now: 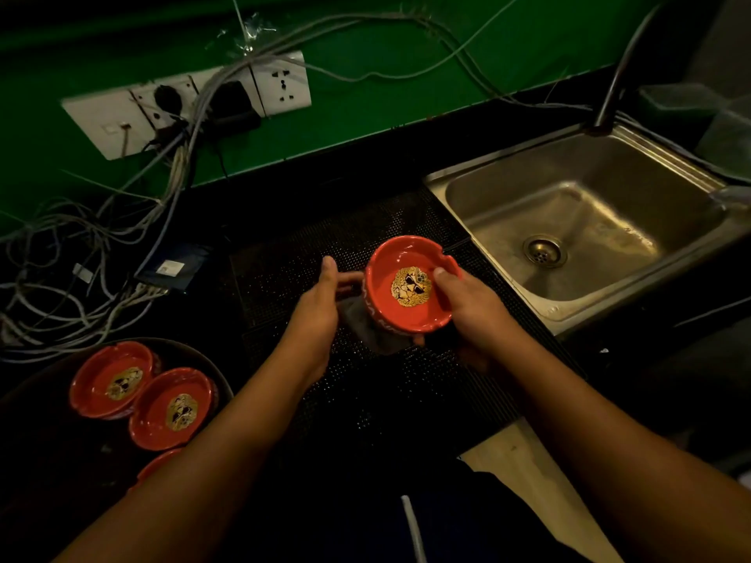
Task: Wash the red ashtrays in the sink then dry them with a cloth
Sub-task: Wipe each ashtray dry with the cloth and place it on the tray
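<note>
Beside sink (609,164), right hand (471,302) grips ashtray (390,308), left hand (317,306) holds cloth (365,331), other ashtrays (170,408) aside

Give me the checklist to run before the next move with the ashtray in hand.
1. Hold on the red ashtray: right hand grips its rim, thumb inside: ok.
2. Left hand support: its fingers reach the ashtray's outer wall; contact: cannot tell.
3. Grey cloth in place: bunched under the ashtray between the hands: ok.
4. Ashtray dry: cannot tell in this dim light.
5. Room on the round tray: three other ashtrays show, the rest is hidden by the arm: cannot tell.
6. Sink basin free: ok.
</note>
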`<state>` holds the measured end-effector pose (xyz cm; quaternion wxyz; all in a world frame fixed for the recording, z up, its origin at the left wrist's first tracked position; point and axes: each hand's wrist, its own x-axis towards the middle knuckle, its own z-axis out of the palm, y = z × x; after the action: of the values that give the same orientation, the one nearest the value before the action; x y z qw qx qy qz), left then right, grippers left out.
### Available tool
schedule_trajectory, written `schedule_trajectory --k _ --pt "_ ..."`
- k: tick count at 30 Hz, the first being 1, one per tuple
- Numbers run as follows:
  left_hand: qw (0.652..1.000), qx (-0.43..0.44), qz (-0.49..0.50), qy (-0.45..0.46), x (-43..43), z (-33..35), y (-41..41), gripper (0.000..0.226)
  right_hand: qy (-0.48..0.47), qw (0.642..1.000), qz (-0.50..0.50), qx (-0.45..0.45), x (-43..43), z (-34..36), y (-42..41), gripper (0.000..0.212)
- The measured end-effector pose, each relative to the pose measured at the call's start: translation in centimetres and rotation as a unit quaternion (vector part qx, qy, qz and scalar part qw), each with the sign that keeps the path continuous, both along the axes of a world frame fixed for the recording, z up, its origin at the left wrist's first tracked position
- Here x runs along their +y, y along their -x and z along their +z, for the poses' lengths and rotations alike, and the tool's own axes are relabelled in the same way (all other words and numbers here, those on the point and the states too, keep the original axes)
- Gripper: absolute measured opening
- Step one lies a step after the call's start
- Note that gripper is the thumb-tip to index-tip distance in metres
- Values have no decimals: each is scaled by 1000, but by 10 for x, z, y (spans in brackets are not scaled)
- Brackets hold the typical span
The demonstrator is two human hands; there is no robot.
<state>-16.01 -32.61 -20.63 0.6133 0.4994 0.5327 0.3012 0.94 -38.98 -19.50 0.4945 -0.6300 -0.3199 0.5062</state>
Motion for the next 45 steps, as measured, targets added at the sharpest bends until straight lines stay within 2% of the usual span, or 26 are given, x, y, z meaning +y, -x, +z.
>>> schedule_trajectory --k 3,4,6,8,11,13,15,17,18,20,21,23,24,27,29,31,32,33,36,38,39,42,45 --pt "991 -49 -110 53 -4 6 -3 53 -5 999 25 -19 4 2 -3 19" --pt "990 -61 -109 71 -4 5 -5 47 -10 998 38 -45 5 2 -2 23" --pt "988 -87 -83 100 -5 0 -7 39 -8 996 57 -74 8 0 1 48" --pt "982 -121 -54 134 -7 -2 -8 46 12 997 38 -61 10 -3 -1 63" --pt "965 -194 -6 175 -5 -6 -3 51 7 998 -63 25 12 -12 -20 45" --pt "957 -235 8 171 -1 -7 2 51 -41 987 -135 73 12 -9 -35 31" --pt "952 -251 8 175 0 -10 3 55 -111 978 -159 77 12 6 -44 13" --pt "945 -262 9 195 -3 -13 1 57 -159 978 -113 69 11 26 -42 32" --pt "941 -269 3 206 -4 -15 -1 56 -158 985 -63 32 9 35 -36 42" --pt "933 -281 -19 223 -5 -16 -6 53 -128 978 72 -147 6 42 -18 50" --pt "932 -282 -22 228 -6 -17 -9 54 -110 949 139 -260 5 38 -9 50" --pt "929 -282 -23 238 -6 -19 -11 58 -87 862 246 -435 1 28 3 50" --pt "927 -284 -25 241 -6 -20 -12 59 -81 826 282 -481 0 23 5 50" --pt "926 -278 -31 253 -7 -22 -12 58 -34 788 343 -509 -2 20 3 53" --pt "929 -261 -36 260 -8 -23 -14 62 -26 745 353 -566 1 15 3 51" --pt "933 -247 -40 258 -12 -25 -19 68 -44 724 320 -609 3 9 5 45" --pt "935 -243 -39 255 -13 -26 -22 69 -53 735 288 -612 4 5 6 44" --pt "936 -243 -36 252 -15 -26 -25 67 -64 760 250 -597 5 2 8 44" --pt "931 -256 -8 258 -17 -24 -34 62 -87 861 143 -480 14 3 16 45" --pt "928 -257 15 268 -12 -22 -36 63 -80 893 163 -412 20 8 19 47" --pt "928 -256 20 270 -8 -22 -35 63 -75 889 207 -401 21 13 18 48" --pt "926 -258 4 277 -1 -21 -30 62 -46 835 367 -408 25 30 4 39" --pt "923 -245 -11 297 -7 -24 -35 55 1 740 464 -487 26 41 -6 28"
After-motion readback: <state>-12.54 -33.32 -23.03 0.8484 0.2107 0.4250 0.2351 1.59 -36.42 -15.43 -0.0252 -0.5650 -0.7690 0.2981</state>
